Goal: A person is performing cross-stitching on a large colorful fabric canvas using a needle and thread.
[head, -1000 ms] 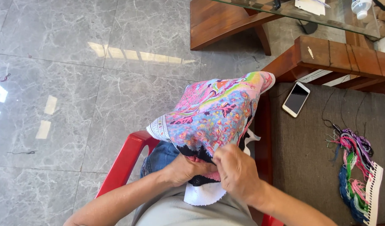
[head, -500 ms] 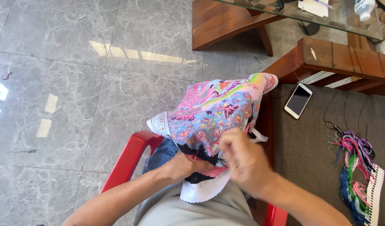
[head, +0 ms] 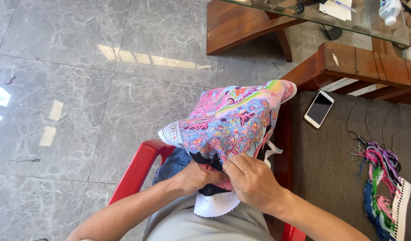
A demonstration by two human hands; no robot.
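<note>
Embroidery cloth: draped over the lap, bunched so the stitched area faces up.
Left hand: clenched on the cloth's underside edge, steadying it.
Right hand: pinches the cloth's near edge; whether it holds a needle cannot be told.
Thread bundle: right of the cloth, within reach on the dark cushion.

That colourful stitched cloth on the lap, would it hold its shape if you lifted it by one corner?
Probably not. The embroidered cloth drapes and folds over the knee, so it looks floppy. It seems light, since the left hand and right hand pinch it with fingertips only. The stitched surface likely grips rather than slips.
</note>
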